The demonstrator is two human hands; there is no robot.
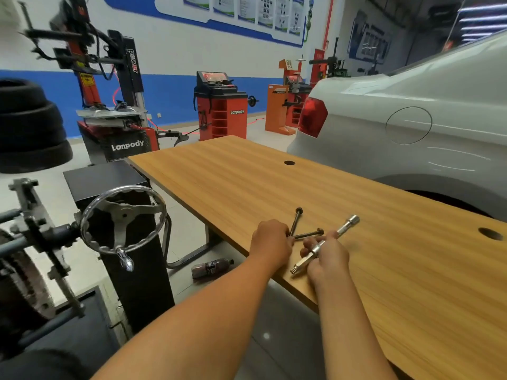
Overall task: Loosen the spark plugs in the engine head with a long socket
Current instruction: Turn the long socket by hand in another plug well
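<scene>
- Chrome steel first: the long socket lies slanted near the table's front edge, its round barrel end pointing away from me and a short splined end poking out toward me.
- To do this step well, I judge I should close around the middle of the shaft, lift it level so it does not roll off the edge, and check that the barrel end is the one that will go down over a plug.
- No engine head or spark plugs are in sight on the table, so I take this as only the fetching of the tool; the loosening itself is not yet begun.
- With my right hand I am over the shaft's near half, fingers curled partly around it and touching it; the hand is narrow, though I cannot tell whether it is a firm hold or only a resting touch.
- With my left hand I am just beside, loosely curled, fingertips at the near ends of two dark bolts that lie crossed in a V; whether I pinch them I cannot tell.
- Those bolts sit close by the socket, so they could get knocked as I lift.
- Wood-grain table is otherwise bare, with two round holes in its top.
- Off its left stands a metal handwheel on a dark stand; a white car is parked behind.
</scene>
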